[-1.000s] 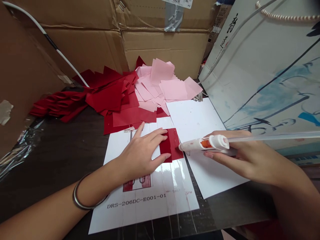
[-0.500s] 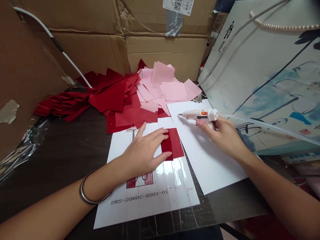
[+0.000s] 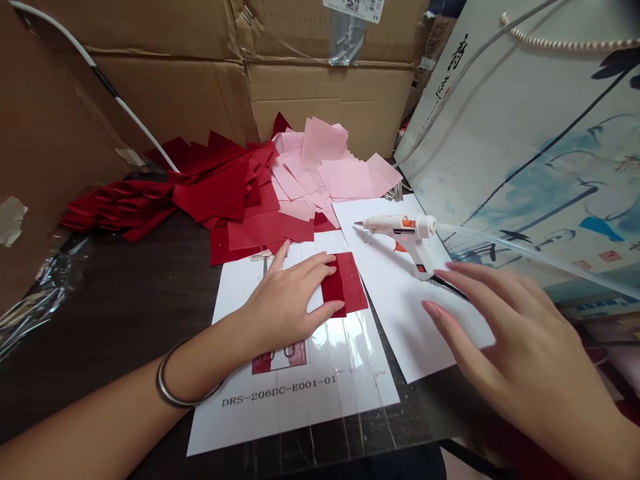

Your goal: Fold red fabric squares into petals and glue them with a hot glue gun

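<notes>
My left hand (image 3: 287,300) lies with spread fingers on the printed sheet (image 3: 345,393), its fingertips on the left edge of a dark red fabric piece (image 3: 334,288) that overlaps a lighter red one (image 3: 355,283). A white glue gun (image 3: 400,227) with an orange trigger rests on a plain white paper (image 3: 405,320), nozzle pointing left. My right hand (image 3: 520,333) is apart from the gun at the lower right, fingers apart and holding nothing.
Red fabric pieces (image 3: 215,190) and pink pieces (image 3: 325,167) are heaped at the back, before cardboard (image 3: 330,100). Metal clips (image 3: 396,192) lie beside the pink heap. A painted white bag (image 3: 525,147) stands at right. A white cable (image 3: 145,133) hangs at left.
My right hand has let go of the glue gun and moved toward the lower right, leaving the gun on the white paper. My left hand has stayed on the fabric.
</notes>
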